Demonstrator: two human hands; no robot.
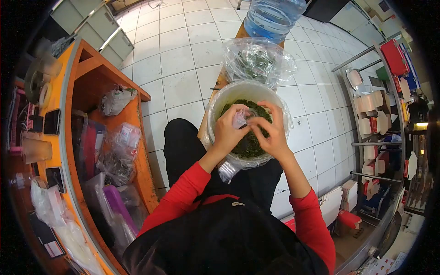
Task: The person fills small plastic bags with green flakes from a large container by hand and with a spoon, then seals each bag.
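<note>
A white bucket (288, 106) lined with clear plastic stands in front of my body, with a dark green, finely chopped leafy mass (250, 145) in it. Above the bucket, my left hand (228, 132) is closed around a small clear plastic bag (239, 118). My right hand (271, 133) meets it from the other side, thumb and finger pinching the edge of the same bag, its other fingers curved. Whether anything is inside the small bag I cannot make out. Against the bucket's near side lies a crumpled clear plastic wrap (228, 170).
Beyond the bucket, a large clear bag of green leafy stuff (256, 62) rests on a wooden bench (205, 126), before a blue water jug (273, 20). An orange counter (73, 183) with phones and cups stands left. A metal rack (380, 144) of folded boxes stands right.
</note>
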